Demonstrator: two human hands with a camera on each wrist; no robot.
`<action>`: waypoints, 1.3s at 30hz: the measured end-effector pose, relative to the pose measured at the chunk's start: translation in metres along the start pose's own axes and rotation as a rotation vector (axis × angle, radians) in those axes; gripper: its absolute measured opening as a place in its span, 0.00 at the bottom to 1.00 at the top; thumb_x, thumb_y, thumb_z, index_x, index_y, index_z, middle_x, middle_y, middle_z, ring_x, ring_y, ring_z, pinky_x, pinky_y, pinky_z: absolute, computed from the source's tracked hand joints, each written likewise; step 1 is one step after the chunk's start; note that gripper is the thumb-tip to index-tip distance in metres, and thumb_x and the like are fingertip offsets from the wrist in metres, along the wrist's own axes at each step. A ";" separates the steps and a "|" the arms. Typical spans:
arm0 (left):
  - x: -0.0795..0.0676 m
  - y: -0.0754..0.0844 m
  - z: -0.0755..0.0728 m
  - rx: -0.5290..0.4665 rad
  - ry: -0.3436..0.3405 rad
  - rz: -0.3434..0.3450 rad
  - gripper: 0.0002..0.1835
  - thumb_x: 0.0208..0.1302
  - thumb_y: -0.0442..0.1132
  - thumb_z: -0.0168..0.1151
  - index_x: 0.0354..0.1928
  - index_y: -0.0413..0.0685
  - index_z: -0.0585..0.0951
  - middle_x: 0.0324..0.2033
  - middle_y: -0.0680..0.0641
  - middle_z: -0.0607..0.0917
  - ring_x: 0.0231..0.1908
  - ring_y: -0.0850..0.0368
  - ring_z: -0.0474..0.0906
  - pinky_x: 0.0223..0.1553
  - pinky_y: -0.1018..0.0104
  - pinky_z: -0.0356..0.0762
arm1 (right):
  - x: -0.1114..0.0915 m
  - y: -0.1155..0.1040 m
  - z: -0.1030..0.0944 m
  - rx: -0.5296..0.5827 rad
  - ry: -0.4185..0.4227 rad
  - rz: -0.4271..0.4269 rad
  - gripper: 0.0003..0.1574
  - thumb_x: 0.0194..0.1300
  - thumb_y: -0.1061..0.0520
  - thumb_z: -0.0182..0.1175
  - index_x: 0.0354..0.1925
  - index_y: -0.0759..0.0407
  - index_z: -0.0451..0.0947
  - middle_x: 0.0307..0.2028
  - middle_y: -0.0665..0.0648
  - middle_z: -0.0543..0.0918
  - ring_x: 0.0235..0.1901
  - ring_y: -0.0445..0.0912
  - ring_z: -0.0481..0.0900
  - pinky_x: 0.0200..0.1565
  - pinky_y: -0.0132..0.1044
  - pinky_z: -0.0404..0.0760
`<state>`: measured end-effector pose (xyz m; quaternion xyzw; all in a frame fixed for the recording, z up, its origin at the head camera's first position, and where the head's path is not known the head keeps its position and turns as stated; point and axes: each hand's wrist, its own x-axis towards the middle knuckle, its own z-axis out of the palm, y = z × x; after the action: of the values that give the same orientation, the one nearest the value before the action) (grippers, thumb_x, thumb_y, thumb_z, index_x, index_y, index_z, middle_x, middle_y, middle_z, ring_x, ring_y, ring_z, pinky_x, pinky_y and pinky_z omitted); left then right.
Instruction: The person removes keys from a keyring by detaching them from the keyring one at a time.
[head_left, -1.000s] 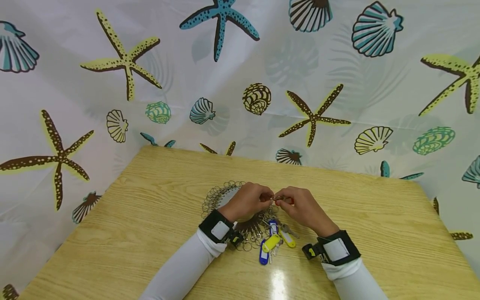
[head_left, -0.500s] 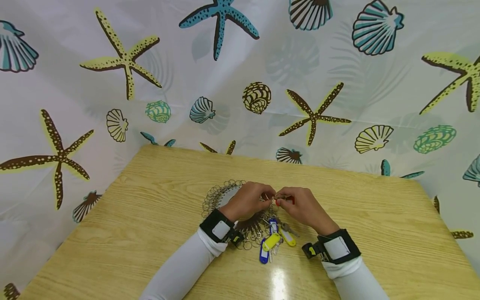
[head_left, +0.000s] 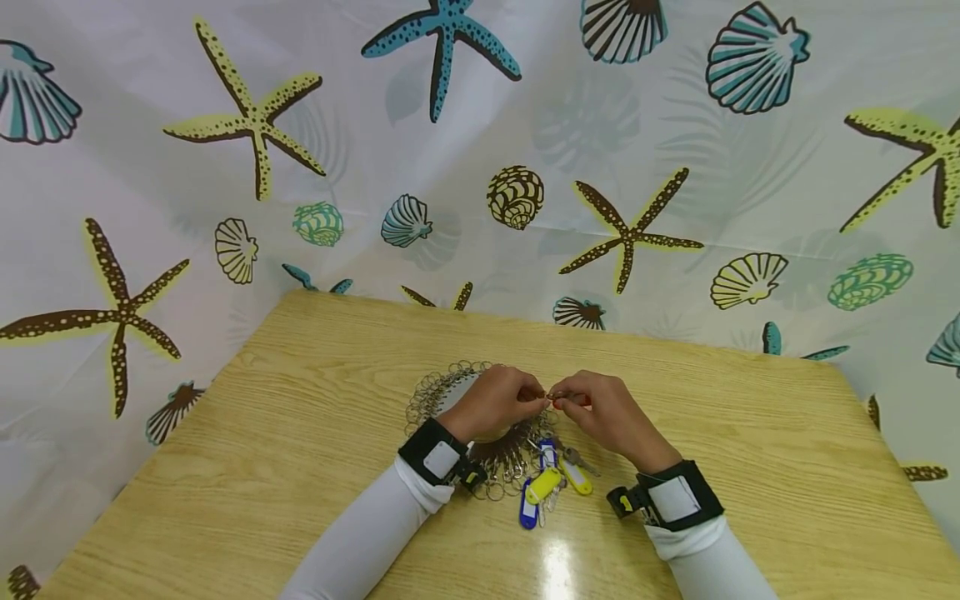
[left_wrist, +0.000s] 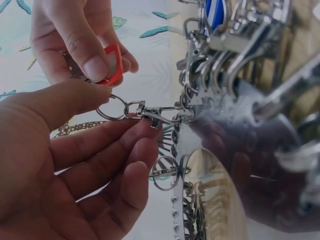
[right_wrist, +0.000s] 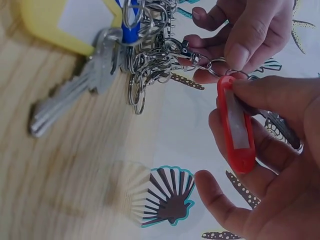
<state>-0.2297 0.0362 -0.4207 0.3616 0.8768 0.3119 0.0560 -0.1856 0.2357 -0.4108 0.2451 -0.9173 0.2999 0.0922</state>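
Observation:
My left hand [head_left: 495,404] pinches a split ring [left_wrist: 111,119] at the end of a metal swivel clasp [left_wrist: 155,114]. The clasp hangs on the edge of a round grey disc [head_left: 456,392], ringed with many such clasps and rings and partly covered by this hand. Facing it, my right hand [head_left: 603,408] holds a red key tag [right_wrist: 237,130] between thumb and fingers, with a key [right_wrist: 282,132] beside it. The tag's small ring [right_wrist: 237,72] meets the split ring right at the left thumb tip. Both hands' fingertips are close together above the disc's right side.
Blue key tags [head_left: 528,510] and yellow key tags [head_left: 543,485] with keys [head_left: 576,458] lie at the disc's front right on the wooden table [head_left: 315,467]. A curtain printed with starfish and shells [head_left: 465,233] hangs behind the table.
Both hands stay at the same spot above the disc's right side. The fingertips and the red key tag shift only slightly.

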 end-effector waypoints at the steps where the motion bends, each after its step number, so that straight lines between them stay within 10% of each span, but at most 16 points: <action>1: 0.000 0.000 0.000 0.000 -0.002 -0.001 0.13 0.68 0.44 0.59 0.45 0.46 0.87 0.35 0.52 0.88 0.33 0.66 0.82 0.36 0.73 0.80 | 0.000 0.000 0.000 -0.003 0.001 -0.007 0.07 0.61 0.64 0.65 0.39 0.58 0.86 0.36 0.53 0.85 0.30 0.41 0.82 0.33 0.38 0.82; 39: 0.000 0.004 -0.001 -0.002 -0.003 -0.001 0.15 0.68 0.43 0.60 0.52 0.46 0.83 0.36 0.53 0.87 0.34 0.65 0.82 0.38 0.73 0.80 | 0.001 -0.002 -0.001 -0.001 -0.013 0.064 0.05 0.64 0.62 0.63 0.38 0.58 0.86 0.33 0.52 0.85 0.23 0.38 0.73 0.25 0.33 0.75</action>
<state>-0.2280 0.0377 -0.4177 0.3614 0.8768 0.3120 0.0578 -0.1850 0.2346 -0.4085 0.2177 -0.9254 0.3005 0.0768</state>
